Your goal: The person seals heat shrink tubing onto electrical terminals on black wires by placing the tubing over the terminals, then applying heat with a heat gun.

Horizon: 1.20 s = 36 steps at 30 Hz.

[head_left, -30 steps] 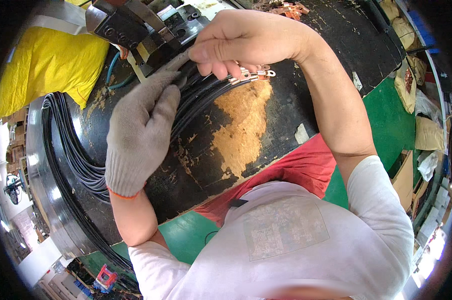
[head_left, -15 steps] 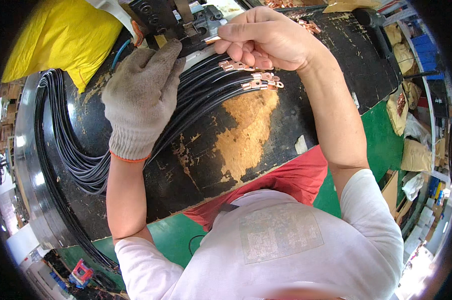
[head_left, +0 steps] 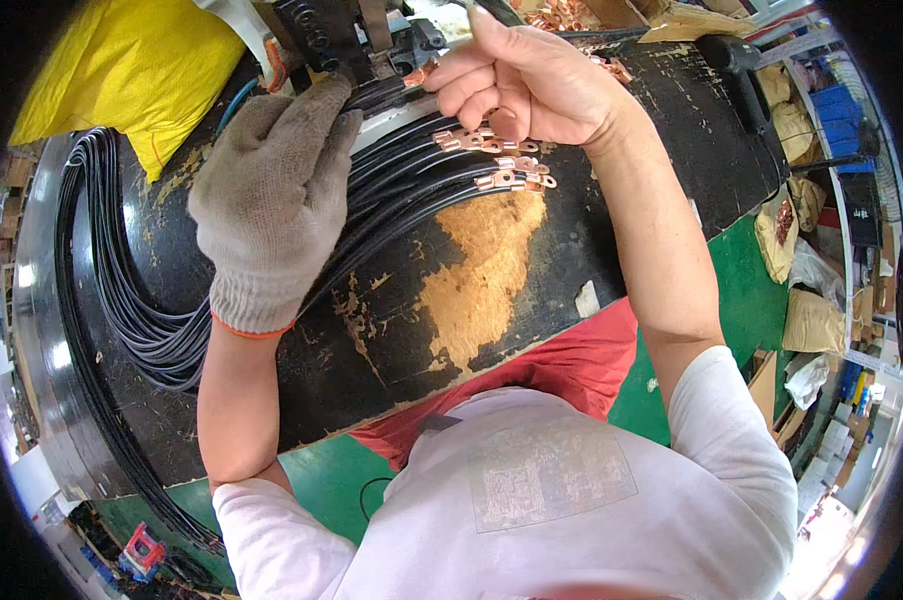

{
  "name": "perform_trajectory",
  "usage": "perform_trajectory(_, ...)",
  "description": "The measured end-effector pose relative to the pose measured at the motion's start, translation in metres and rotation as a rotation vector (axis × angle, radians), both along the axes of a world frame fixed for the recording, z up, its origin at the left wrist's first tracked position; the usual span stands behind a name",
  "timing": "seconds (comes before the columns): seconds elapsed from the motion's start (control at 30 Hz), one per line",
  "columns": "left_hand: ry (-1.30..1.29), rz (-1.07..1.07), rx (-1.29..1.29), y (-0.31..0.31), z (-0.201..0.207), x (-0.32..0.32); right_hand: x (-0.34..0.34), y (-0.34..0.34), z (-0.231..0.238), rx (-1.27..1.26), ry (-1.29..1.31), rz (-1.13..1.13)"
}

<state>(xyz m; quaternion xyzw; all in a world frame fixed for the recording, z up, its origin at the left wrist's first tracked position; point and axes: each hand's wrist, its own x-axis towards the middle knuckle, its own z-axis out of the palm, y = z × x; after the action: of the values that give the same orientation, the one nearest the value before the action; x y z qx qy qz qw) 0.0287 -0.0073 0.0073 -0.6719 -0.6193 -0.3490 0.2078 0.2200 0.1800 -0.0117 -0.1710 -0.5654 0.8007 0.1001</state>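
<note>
My left hand (head_left: 272,190), in a grey knitted glove, is closed on a black cable (head_left: 377,98) beside a dark metal machine (head_left: 317,35). A copper cable lug (head_left: 421,74) sits at that cable's end, close to the machine's metal jaw (head_left: 424,38). My bare right hand (head_left: 532,90) has its fingers curled, the forefinger against the lug and the thumb raised away from it. Whether anything lies inside the curled fingers is hidden. Just below both hands runs a bundle of black cables (head_left: 392,190) with copper lugs (head_left: 512,172) on their ends.
A worn black table (head_left: 322,400) carries the looped cables (head_left: 122,290). To the left lies a yellow sack (head_left: 122,85). Loose copper lugs (head_left: 562,15) are piled at the back, near a cardboard box (head_left: 687,25). Bags (head_left: 812,320) stand along the right on the green floor (head_left: 742,290).
My right thumb has lifted off the lug and points up, while the other fingers stay curled. The left hand keeps its grip on the cable. The whole view has shifted slightly.
</note>
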Motion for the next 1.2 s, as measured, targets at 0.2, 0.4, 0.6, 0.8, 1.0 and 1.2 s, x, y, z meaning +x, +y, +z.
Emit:
perform_trajectory(0.2,-0.025,-0.032,-0.036,0.0,0.001,-0.002,-0.013,-0.004,-0.016,-0.278,0.131,0.057)
perform_trajectory(0.4,-0.036,-0.049,-0.069,0.0,0.004,-0.005,-0.016,-0.006,-0.014,-0.411,0.218,0.183)
perform_trajectory(0.6,-0.078,-0.111,-0.108,-0.003,0.01,0.003,-0.02,-0.038,-0.002,-0.058,-0.063,-0.197)
perform_trajectory(0.8,-0.262,-0.099,-0.242,-0.005,0.013,0.003,-0.012,-0.057,0.025,0.339,-0.111,-0.341)
perform_trajectory(1.0,-0.247,-0.038,-0.291,-0.003,0.014,0.001,0.074,0.013,0.026,1.235,-0.645,-0.624)
perform_trajectory(1.2,-0.258,-0.036,-0.307,0.0,0.006,-0.007,0.095,0.045,-0.02,1.227,-0.917,-0.637)
